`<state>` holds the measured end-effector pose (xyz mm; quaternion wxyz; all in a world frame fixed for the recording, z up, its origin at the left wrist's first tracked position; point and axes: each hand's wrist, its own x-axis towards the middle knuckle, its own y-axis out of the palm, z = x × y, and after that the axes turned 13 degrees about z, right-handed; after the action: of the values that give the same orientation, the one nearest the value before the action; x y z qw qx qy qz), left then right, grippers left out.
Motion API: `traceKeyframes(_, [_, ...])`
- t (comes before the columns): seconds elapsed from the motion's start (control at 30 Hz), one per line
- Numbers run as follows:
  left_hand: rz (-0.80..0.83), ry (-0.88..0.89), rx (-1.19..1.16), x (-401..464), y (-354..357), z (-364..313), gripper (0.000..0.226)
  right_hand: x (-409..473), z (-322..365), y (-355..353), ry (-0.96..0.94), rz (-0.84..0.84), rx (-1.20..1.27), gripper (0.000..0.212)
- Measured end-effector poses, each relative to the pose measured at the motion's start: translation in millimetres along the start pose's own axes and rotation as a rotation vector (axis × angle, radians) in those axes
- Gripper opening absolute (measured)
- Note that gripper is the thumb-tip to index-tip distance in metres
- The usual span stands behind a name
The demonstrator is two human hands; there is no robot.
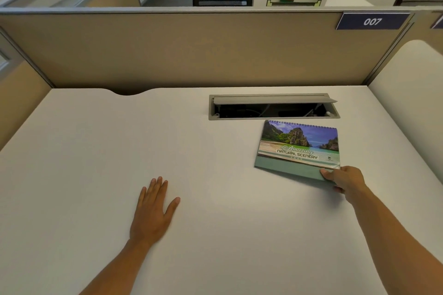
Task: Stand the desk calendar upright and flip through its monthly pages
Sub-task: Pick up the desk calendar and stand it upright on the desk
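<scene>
A spiral-bound desk calendar (pixel 297 146) lies nearly flat on the white desk (pixel 96 151), right of centre. Its cover shows a sea-and-cliff picture with the words "Natural Scenery"; the wire binding runs along its far edge and a teal cardboard base shows along its near edge. My right hand (pixel 345 181) grips the calendar's near right corner, thumb on top of the teal base and fingers under it. My left hand (pixel 152 208) rests flat on the desk to the left, palm down with fingers apart, holding nothing.
A grey cable hatch (pixel 273 106) with its lid ajar sits in the desk just behind the calendar. A beige partition (pixel 191 50) with a "007" label walls the desk's back; another panel stands on the right. An office chair and a fire extinguisher stand beyond.
</scene>
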<state>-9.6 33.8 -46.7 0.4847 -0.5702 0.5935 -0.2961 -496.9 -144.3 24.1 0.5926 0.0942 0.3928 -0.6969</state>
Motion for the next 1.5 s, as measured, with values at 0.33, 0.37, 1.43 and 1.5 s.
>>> traceKeyframes(0.33, [-0.06,0.071,-0.262,2.6,-10.8,-37.5,0.054,-63.1,24.5,44.2,-0.383,0.042,-0.099,0.017])
traceKeyframes(0.37, [-0.031,0.075,-0.32,6.1,-13.4,-47.4,0.041,-70.4,30.5,51.8,-0.406,0.063,-0.115,0.016])
traceKeyframes(1.43, [-0.407,-0.268,-1.42,26.7,-104.1,-52.2,0.039,-129.5,89.1,202.9,-0.731,0.208,-0.262,0.014])
traceKeyframes(1.5, [-0.457,-0.228,-1.402,30.9,-117.7,-44.1,0.048,-127.0,95.2,216.0,-0.736,0.254,-0.25,0.013])
